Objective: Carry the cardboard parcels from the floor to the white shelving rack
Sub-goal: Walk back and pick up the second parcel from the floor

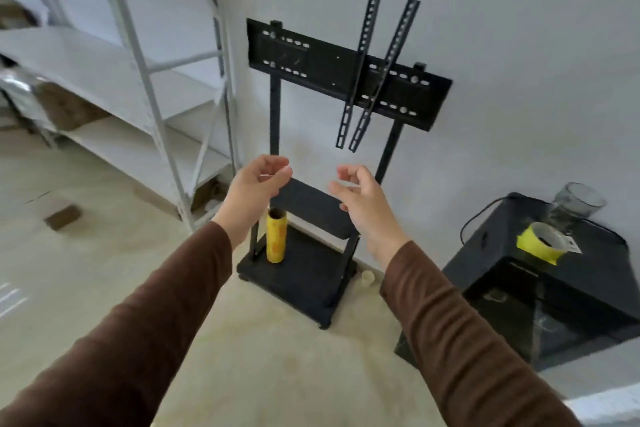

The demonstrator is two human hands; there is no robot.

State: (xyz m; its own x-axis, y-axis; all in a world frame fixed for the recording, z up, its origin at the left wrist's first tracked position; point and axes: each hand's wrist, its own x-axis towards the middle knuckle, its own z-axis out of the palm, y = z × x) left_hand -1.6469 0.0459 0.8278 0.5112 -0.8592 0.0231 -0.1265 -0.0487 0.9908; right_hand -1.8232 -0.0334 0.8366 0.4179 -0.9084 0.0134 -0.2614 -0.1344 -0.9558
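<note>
Both arms in brown sleeves reach forward at chest height. My left hand and my right hand are held apart, fingers loosely curled, and neither holds anything. The white shelving rack stands at the left against the wall. A brown cardboard parcel sits on one of its lower shelves at the far left, partly blurred. A small flat brown cardboard piece lies on the floor in front of the rack.
A black TV stand is straight ahead by the wall, a yellow roll upright on its base. At right, a black box carries a tape roll and a glass jar. The floor is pale.
</note>
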